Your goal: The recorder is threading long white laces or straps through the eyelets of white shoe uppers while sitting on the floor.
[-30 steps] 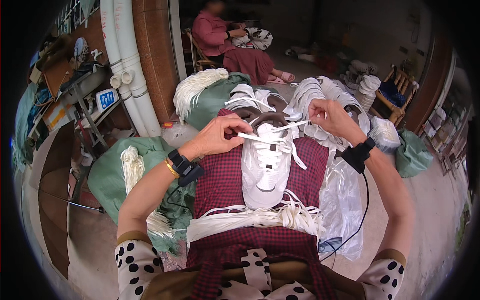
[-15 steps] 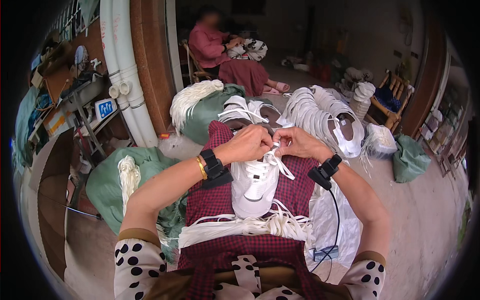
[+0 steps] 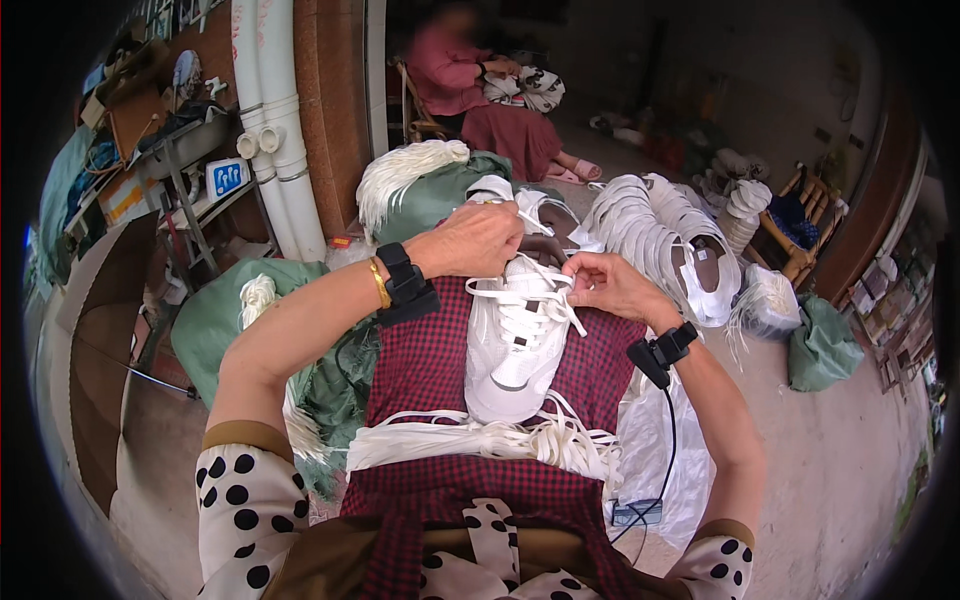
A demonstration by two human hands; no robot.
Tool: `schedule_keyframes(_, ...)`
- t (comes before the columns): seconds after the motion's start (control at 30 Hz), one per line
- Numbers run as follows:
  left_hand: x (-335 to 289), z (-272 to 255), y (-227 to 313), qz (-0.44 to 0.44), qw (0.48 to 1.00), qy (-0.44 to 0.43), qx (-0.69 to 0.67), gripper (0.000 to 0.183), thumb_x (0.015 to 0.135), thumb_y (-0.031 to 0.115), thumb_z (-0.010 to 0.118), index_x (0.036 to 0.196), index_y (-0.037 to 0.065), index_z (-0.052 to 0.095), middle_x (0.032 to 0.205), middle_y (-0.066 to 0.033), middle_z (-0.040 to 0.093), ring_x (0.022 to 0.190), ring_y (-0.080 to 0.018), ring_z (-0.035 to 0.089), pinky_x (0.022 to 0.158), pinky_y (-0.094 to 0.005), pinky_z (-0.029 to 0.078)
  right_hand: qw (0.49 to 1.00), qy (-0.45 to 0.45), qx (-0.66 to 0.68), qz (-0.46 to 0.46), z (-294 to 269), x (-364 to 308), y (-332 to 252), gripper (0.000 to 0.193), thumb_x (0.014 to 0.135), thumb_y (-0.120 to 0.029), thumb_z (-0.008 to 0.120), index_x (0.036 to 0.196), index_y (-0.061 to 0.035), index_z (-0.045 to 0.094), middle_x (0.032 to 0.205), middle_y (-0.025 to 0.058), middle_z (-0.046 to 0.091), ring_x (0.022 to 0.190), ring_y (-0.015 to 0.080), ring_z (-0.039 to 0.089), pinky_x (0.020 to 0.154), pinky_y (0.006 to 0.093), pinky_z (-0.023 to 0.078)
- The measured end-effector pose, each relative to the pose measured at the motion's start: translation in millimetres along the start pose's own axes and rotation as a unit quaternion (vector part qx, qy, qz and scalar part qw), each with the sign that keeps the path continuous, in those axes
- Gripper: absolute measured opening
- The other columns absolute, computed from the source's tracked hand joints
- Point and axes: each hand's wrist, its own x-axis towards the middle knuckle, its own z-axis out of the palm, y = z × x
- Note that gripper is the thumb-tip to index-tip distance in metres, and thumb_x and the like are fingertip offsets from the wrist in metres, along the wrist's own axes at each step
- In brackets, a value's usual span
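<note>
A white sneaker (image 3: 508, 378) lies on my lap over a red-and-black checked apron (image 3: 420, 350), its toe toward me. White shoelace (image 3: 522, 322) runs crosswise through its eyelets, with loose loops near the ankle opening. My left hand (image 3: 478, 240) is closed beside the upper left of that opening; its fingertips are partly hidden, and the lace runs up to them. At the shoe's right side, my right hand (image 3: 608, 285) pinches the lace between thumb and fingers. Across my lap, just below the toe, lies a bundle of white shoelaces (image 3: 480, 447).
Beyond my knees stand rows of nested white shoe uppers (image 3: 640, 225). Green sacks (image 3: 250, 330) sit at left, with white lace bundles (image 3: 405, 180) on others. A seated person (image 3: 460, 80) handles black-and-white pieces in the doorway. A cable (image 3: 672, 430) hangs from my right wrist.
My hands have moved apart: the left went up and leftward from the lacing, the right stayed by the shoe's edge. The lace is now spread in wider loops. The whole view has shifted slightly.
</note>
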Motion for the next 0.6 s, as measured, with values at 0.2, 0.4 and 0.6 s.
schedule_keyframes(0.2, -35, 6, -27, -0.06, 0.994, 0.045, -0.075, 0.009, 0.08, 0.005, 0.057, 0.081, 0.0, 0.064, 0.096, -0.0151, 0.063, 0.086, -0.0378, 0.063, 0.076, -0.0465, 0.05, 0.999, 0.006, 0.007, 0.035, 3, -3, -8, 0.023, 0.094, -0.011, 0.071, 0.116, -0.0047, 0.067, 0.086, -0.005, 0.06, 0.08, 0.0041, 0.053, 0.074, 0.0211, 0.045)
schedule_keyframes(0.4, -84, 29, -59, -0.203, 0.933, 0.116, -0.274, 0.019, 0.097, 0.019, 0.065, 0.096, 0.0, 0.063, 0.083, -0.0043, 0.061, 0.075, -0.0115, 0.056, 0.069, -0.0299, 0.049, 0.99, 0.031, 0.124, 0.066, 8, -16, -1, 0.031, 0.096, -0.013, 0.068, 0.126, -0.0059, 0.064, 0.089, -0.0024, 0.063, 0.08, 0.0058, 0.055, 0.075, 0.0216, 0.047)
schedule_keyframes(0.6, -222, 110, -84, -0.448, 0.681, 0.013, -0.58, 0.039, 0.107, 0.032, 0.046, 0.124, 0.001, 0.063, 0.112, -0.0086, 0.07, 0.1, -0.0162, 0.064, 0.089, -0.0348, 0.051, 0.939, 0.293, 0.162, 0.076, 28, -50, 37, 0.028, 0.093, -0.007, 0.069, 0.12, -0.0023, 0.061, 0.098, 0.0007, 0.064, 0.089, 0.0087, 0.06, 0.082, 0.0231, 0.051)
